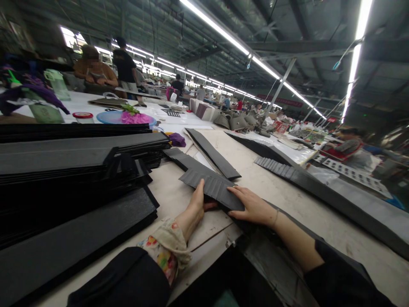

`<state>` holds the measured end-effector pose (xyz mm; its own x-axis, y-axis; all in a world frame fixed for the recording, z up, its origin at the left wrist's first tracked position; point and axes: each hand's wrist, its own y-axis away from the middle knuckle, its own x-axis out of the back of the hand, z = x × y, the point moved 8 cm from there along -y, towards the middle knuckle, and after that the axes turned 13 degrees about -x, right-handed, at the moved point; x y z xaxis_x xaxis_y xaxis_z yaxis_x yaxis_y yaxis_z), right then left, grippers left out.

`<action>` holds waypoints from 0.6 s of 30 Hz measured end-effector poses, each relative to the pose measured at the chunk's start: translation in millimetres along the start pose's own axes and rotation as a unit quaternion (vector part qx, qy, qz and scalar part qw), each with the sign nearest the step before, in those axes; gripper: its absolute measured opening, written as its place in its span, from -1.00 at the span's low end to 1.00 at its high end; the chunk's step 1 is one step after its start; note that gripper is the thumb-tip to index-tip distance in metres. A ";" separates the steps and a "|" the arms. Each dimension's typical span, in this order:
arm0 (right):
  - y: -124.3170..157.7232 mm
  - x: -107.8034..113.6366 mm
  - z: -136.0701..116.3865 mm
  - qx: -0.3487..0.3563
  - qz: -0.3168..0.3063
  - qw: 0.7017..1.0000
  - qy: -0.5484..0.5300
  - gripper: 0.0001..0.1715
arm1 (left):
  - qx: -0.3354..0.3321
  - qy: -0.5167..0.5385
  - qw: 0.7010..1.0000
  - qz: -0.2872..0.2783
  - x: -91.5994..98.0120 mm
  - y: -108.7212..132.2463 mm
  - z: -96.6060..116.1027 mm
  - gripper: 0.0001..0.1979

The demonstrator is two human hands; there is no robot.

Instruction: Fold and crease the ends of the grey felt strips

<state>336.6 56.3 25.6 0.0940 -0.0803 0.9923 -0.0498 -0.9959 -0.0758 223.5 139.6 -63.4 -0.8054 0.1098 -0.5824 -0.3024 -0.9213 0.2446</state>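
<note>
A fanned pile of black strips lies on the pale worktable in front of me. My left hand grips the pile's near left edge, thumb on top and fingers tucked under it. My right hand lies flat on the pile's near right end with its fingers stretched out. A single long black strip lies just beyond the pile.
Tall stacks of long black sheets fill the table's left side. A long row of overlapped black strips runs along the right. A blue plate with pink material, green bottles and other workers are at the back left.
</note>
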 end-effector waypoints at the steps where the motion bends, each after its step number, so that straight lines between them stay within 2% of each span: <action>1: -0.2 -0.2 -0.2 0.000 0.001 1.000 0.002 -0.14 | -0.006 0.003 1.000 0.006 2.0 -2.1 1.9 -0.67; 7: -3.2 1.8 -1.2 0.004 0.011 1.000 0.004 -0.14 | -0.035 0.013 0.999 0.035 12.8 -11.5 6.5 -0.74; 18: -10.4 -3.3 -1.4 -0.005 -0.012 1.000 0.000 -0.08 | -0.035 0.040 0.998 0.046 12.7 -9.8 8.2 -0.73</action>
<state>335.4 67.0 23.3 0.0955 -0.0564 0.9938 -0.0574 -0.9970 -0.0511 212.1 153.1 -66.9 -0.7834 -0.0033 -0.6215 -0.1911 -0.9502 0.2460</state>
